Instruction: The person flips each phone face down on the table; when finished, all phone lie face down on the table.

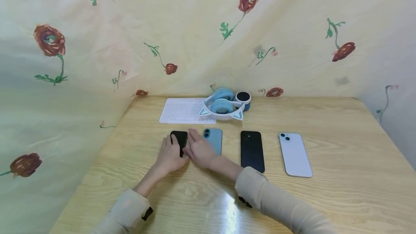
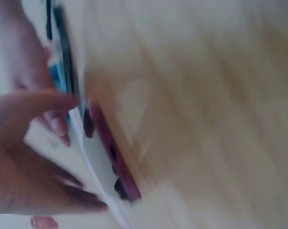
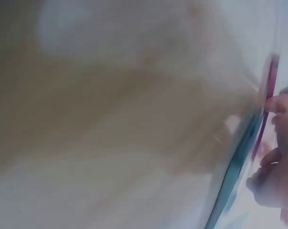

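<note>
Your left grip (image 1: 170, 155) spreads over the leftmost phone (image 1: 181, 137), contact unclear; your right grip (image 1: 202, 151), fingers straight, partly hides the blue phone (image 1: 215, 138).

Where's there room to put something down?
The table is bare right of the white phone, and behind that phone, right of the cylinder. It's crowded where the left hand is at the leftmost phone, with the right hand and blue phone close by, and where the headphones overlap the keyboard.
</note>
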Tool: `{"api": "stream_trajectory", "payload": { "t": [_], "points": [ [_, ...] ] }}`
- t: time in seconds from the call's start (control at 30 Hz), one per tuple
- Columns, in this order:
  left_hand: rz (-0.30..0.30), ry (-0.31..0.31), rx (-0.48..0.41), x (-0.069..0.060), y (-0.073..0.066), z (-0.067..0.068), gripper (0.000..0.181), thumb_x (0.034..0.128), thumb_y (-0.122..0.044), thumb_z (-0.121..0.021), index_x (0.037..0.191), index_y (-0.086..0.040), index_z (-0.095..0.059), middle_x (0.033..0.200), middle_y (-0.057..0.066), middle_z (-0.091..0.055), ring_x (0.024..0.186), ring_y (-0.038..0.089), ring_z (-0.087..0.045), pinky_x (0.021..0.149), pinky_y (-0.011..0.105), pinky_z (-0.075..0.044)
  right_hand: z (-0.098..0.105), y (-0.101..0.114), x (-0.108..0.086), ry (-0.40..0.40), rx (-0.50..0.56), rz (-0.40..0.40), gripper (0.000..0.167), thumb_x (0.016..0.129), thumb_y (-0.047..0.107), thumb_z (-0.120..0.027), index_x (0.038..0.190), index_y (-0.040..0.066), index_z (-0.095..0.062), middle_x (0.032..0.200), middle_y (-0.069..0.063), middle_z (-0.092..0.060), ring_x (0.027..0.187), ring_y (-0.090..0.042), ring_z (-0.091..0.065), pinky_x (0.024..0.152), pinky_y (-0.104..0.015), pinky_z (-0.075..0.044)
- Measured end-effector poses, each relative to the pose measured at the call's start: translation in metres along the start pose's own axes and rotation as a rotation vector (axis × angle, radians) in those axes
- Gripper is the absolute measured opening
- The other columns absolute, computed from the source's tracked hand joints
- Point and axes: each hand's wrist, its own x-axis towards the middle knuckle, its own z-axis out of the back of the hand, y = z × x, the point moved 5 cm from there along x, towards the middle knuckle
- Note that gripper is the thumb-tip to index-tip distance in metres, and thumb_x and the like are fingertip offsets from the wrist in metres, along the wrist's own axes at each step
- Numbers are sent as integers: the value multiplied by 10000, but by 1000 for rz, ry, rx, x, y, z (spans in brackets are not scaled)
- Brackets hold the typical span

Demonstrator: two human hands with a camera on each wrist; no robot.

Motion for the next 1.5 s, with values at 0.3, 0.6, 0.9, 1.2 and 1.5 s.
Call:
{"api": "stream_trajectory", "payload": {
  "t": [0.3, 0.6, 0.9, 1.2, 1.5],
  "points": [
    [-148, 15, -191, -3, -63, -39, 905, 934, -325, -630, 1445, 216, -117, 1491, 429, -106, 1402, 473, -169, 1093, 514, -268, 28, -63, -32, -185, 211, -230, 535, 953, 120, -624, 1392, -120, -435, 1440, -292, -413, 1355, -416, -358, 1055, -467, -358],
    [-104, 52, 41, 1, -80, -61, 989, 923, -446, -606, 1421, 248, -108, 1476, 452, -83, 1407, 491, -125, 1113, 475, -258, 26, -70, -39, -109, 274, -260, 574, 973, 134, -596, 1423, -137, -364, 1469, -306, -357, 1382, -411, -306, 1072, -466, -331],
    [-95, 73, 191, 1, -89, -67, 919, 959, -480, -536, 1411, 245, -198, 1471, 451, -129, 1392, 526, -153, 1082, 518, -304, 24, -70, -42, -93, 302, -269, 581, 967, 115, -605, 1438, -117, -357, 1499, -293, -318, 1402, -401, -271, 1076, -470, -321],
    [-155, 33, 312, 5, -101, -67, 738, 979, -333, -519, 1349, 270, -313, 1419, 466, -241, 1366, 536, -224, 1051, 511, -353, 26, -74, -51, -107, 236, -309, 612, 972, 193, -611, 1444, -104, -357, 1506, -274, -321, 1411, -371, -270, 1078, -461, -326],
    [-108, 80, 525, 8, -111, -71, 748, 1003, -398, -487, 1390, 220, -317, 1405, 449, -294, 1307, 570, -308, 1029, 533, -370, 24, -75, -57, -94, 206, -303, 598, 982, 198, -591, 1439, -112, -359, 1502, -291, -311, 1403, -388, -277, 1083, -465, -320]
  ]
}}
